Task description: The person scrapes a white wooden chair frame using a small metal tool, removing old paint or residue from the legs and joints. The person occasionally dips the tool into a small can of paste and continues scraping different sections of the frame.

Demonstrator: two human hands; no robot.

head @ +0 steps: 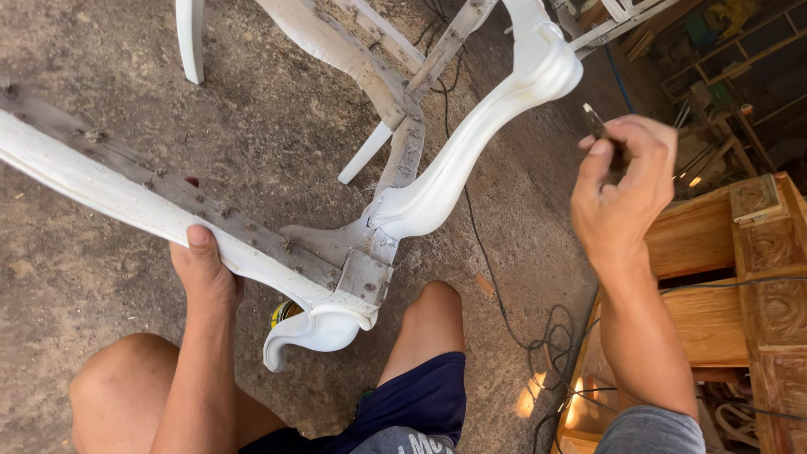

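White chair frame (252, 244) in left hand (206, 273)

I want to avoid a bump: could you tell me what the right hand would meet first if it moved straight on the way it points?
Probably the white carved leg; depth between it and the right hand is unclear.
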